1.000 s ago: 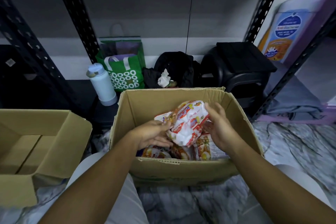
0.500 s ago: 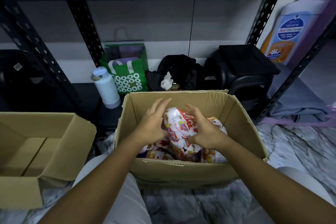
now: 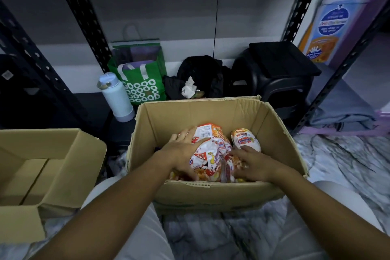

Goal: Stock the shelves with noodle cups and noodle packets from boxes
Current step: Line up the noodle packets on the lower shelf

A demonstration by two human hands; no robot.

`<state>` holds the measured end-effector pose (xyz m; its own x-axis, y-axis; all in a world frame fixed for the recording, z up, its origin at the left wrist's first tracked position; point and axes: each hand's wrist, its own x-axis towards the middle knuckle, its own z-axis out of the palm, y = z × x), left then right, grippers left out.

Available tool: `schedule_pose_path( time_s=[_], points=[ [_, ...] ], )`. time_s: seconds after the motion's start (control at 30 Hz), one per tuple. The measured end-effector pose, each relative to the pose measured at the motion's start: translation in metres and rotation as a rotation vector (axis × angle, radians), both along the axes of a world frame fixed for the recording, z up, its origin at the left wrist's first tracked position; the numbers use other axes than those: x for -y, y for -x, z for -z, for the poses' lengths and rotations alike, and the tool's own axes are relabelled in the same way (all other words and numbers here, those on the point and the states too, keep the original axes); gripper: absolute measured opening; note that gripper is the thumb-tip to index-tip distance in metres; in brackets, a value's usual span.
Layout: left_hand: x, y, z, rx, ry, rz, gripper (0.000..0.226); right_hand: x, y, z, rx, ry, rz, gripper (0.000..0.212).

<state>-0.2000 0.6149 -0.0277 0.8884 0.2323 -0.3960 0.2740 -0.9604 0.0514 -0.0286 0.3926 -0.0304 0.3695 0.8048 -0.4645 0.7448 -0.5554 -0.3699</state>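
Observation:
An open cardboard box (image 3: 280, 139) stands on the floor in front of me, holding several white and red noodle packets (image 3: 207, 154). My left hand (image 3: 181, 152) lies along the left side of an upright bunch of packets, fingers curved round it. My right hand (image 3: 251, 162) grips the same bunch from the right, fingers curled into the wrappers. One more packet (image 3: 245, 140) lies loose at the back right of the box. The black metal shelf rack (image 3: 84, 19) rises behind the box.
An empty open cardboard box (image 3: 63, 167) sits at my left. Under the rack stand a white bottle (image 3: 116, 97), a green bag (image 3: 143, 82), a black bag (image 3: 202, 76) and a black stool (image 3: 278, 78). Folded grey cloth (image 3: 341, 110) lies at right.
Both hands have sunk lower into the box with the bunch of packets between them. The left hand's raised fingers have come down onto the packets.

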Motion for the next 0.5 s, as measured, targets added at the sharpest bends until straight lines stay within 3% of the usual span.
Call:
schedule_pose_path(
  time_s=[0.13, 0.2, 0.37, 0.5],
  points=[
    [0.003, -0.004, 0.001, -0.02, 0.016, -0.002, 0.134, 0.002, -0.007, -0.001, -0.136, -0.031, 0.112, 0.083],
    [0.006, -0.003, -0.002, -0.003, -0.006, -0.053, 0.129, -0.003, -0.009, -0.002, -0.197, -0.063, 0.268, 0.079],
    [0.013, -0.001, -0.005, 0.005, -0.028, -0.288, 0.123, -0.023, -0.036, 0.001, -0.122, -0.095, 0.654, 0.069],
    [0.027, -0.007, 0.006, -0.095, -0.03, -0.39, 0.124, -0.041, -0.052, 0.009, -0.065, 0.036, 0.624, 0.071]
  ],
)
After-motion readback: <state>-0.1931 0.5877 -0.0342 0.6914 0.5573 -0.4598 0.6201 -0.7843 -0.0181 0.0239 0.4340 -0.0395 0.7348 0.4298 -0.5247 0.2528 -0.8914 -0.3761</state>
